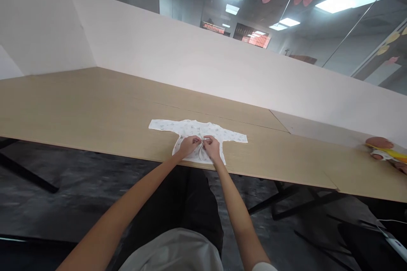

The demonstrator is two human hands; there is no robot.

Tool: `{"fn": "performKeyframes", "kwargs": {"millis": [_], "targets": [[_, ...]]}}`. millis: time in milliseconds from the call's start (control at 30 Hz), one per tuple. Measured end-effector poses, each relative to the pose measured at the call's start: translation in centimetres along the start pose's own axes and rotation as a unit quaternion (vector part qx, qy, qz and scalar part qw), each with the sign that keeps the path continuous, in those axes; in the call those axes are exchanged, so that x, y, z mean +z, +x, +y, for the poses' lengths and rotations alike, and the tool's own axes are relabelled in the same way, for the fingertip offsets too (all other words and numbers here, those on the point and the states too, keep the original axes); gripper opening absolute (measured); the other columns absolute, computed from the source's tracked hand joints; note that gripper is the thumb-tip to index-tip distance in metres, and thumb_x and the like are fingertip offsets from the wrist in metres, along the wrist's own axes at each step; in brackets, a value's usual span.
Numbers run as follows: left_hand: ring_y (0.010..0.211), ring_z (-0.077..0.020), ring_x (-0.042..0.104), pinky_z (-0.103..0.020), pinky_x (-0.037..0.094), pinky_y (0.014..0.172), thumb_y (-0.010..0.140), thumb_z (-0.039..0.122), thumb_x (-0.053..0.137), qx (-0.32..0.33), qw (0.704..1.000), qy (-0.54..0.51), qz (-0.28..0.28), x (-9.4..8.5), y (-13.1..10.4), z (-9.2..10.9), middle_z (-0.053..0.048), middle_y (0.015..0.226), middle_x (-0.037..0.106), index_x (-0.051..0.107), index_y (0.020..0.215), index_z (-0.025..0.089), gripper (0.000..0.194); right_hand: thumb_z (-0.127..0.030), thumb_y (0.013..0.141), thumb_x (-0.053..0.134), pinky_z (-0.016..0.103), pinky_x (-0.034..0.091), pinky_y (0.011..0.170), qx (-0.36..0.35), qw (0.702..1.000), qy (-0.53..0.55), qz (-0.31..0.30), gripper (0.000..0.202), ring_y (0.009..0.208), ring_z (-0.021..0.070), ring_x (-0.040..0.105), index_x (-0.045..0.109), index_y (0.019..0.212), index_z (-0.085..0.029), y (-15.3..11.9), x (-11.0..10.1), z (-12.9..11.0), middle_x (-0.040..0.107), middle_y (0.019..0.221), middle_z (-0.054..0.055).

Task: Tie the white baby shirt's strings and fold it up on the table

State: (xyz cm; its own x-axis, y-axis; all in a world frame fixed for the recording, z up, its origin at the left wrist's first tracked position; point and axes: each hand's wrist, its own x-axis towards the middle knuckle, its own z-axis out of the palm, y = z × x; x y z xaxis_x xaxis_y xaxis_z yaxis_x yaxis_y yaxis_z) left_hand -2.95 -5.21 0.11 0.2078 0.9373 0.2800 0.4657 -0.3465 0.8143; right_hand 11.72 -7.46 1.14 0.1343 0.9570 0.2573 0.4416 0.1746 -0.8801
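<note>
A small white baby shirt (pixel 216 130) with a faint print lies spread on the wooden table, its sleeves stretched out to both sides and its hem by the table's front edge. Over the middle of its front, my left hand (pixel 190 145) pinches one side of the front opening. My right hand (pixel 211 147) faces it from the other side, fingertips closed on the opposite edge. The fingertips of both hands almost meet. Below them the two front edges part in a narrow curved gap. Any fastener between the fingers is too small to make out.
The long wooden table (pixel 95 106) runs against a white wall (pixel 178 55) beneath a window with paper hearts. A doll (pixel 380 148) in yellow and white lies at the far right. Black table legs and a dark chair (pixel 365 241) stand below.
</note>
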Motion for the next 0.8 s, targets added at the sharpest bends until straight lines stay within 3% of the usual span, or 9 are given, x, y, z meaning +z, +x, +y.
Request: {"fn": "performKeyframes", "kwargs": {"millis": [200,333,600,800], "targets": [[0.084,-0.0177,0.069,-0.028,0.053,0.081,0.078,0.023,0.055,-0.01,0.999,-0.035,0.018,0.13,-0.03,0.02,-0.005,0.091,0.075,0.07,0.087,0.018,0.019,-0.021,0.073,0.049,0.025,0.053,0.076,-0.032,0.999,-0.023,-0.031,0.036,0.072,0.0139,0.066,0.064,0.106,-0.018,-0.2,-0.29,-0.25,0.072,0.082,0.002],[0.081,-0.0179,0.07,-0.028,0.053,0.077,0.079,0.028,0.057,0.001,0.999,-0.024,0.024,0.07,-0.09,0.29,-0.005,0.087,0.075,0.07,0.09,0.018,0.02,-0.018,0.068,0.049,0.024,0.052,0.075,-0.039,0.998,-0.04,-0.036,0.04,0.072,0.0133,0.064,0.064,0.105,-0.019,-0.18,-0.26,-0.2,0.071,0.082,0.001],[0.077,-0.0161,0.068,-0.026,0.051,0.073,0.076,0.019,0.056,0.026,0.999,0.038,0.01,0.23,-0.05,0.11,-0.003,0.083,0.074,0.07,0.095,0.018,0.023,-0.02,0.062,0.05,0.023,0.049,0.064,0.014,1.0,-0.002,-0.018,0.031,0.065,0.0144,0.061,0.063,0.09,-0.018,-0.16,-0.31,-0.2,0.066,0.071,-0.001],[0.082,-0.0186,0.067,-0.029,0.05,0.082,0.076,0.018,0.055,0.025,0.993,0.119,0.003,0.25,-0.17,0.67,-0.004,0.087,0.075,0.075,0.092,0.02,0.025,-0.02,0.061,0.052,0.025,0.051,0.064,0.039,0.999,-0.008,-0.017,0.028,0.067,0.0161,0.063,0.065,0.086,-0.019,0.04,-0.4,-0.1,0.069,0.074,0.0]]}}
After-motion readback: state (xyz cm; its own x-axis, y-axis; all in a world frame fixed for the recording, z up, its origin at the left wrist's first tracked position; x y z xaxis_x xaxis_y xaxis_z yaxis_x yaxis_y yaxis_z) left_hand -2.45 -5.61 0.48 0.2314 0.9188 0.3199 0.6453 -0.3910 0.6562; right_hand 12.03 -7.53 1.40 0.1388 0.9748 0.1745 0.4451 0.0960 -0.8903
